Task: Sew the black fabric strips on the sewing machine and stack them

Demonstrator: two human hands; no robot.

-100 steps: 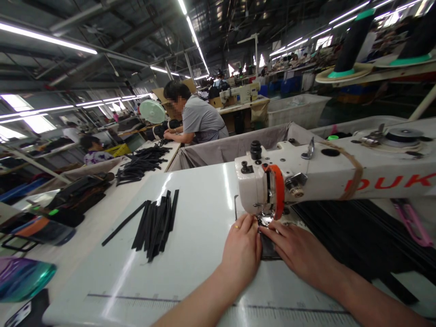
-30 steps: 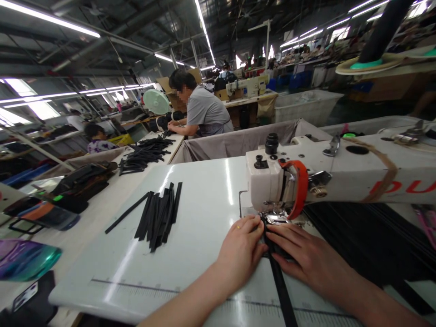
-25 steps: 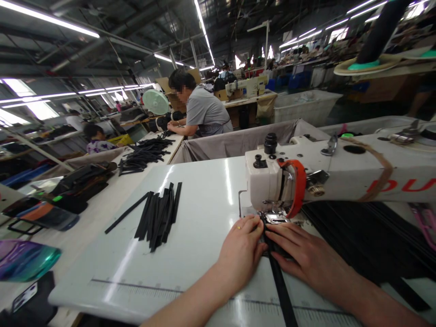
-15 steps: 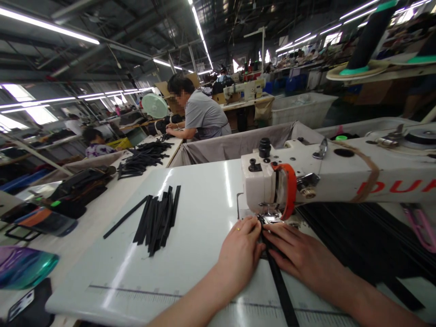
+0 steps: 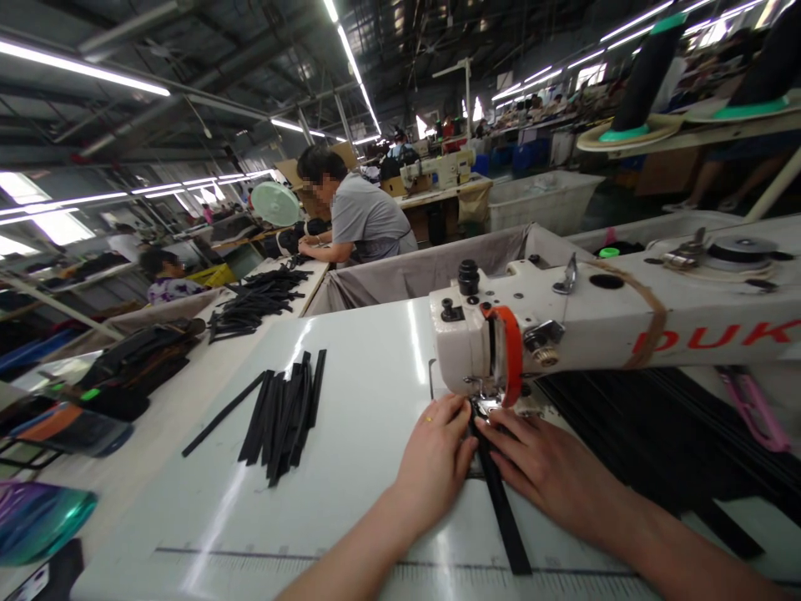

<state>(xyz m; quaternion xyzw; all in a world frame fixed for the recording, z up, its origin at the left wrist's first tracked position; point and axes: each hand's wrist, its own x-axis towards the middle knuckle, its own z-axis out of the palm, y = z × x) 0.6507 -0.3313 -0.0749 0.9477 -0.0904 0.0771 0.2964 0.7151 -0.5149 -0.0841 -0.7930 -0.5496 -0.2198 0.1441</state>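
Observation:
A long black fabric strip [image 5: 501, 509] runs from under the sewing machine's presser foot [image 5: 485, 404] toward me, its near end lying on the pale table. My left hand [image 5: 435, 451] presses its fingers together on the strip's left edge, close to the foot. From the right, my right hand [image 5: 538, 467] grips the same strip, with its fingertips by the foot and its thumb lower down. The needle area is partly hidden by my fingers. Above them is the white sewing machine head [image 5: 466, 338] with an orange guard [image 5: 511, 355].
A pile of cut black strips [image 5: 281, 417] lies to the left on the sewing table [image 5: 350, 501]. More black strips [image 5: 626, 434] are under the machine arm, near a pink-handled tool [image 5: 757, 409]. A co-worker [image 5: 369, 213] bends over another table ahead. Thread cones [image 5: 644, 83] stand upper right.
The black strip has moved forward under the foot, so its near end now shows on the table. Both hands stay by the foot. The view has shifted slightly.

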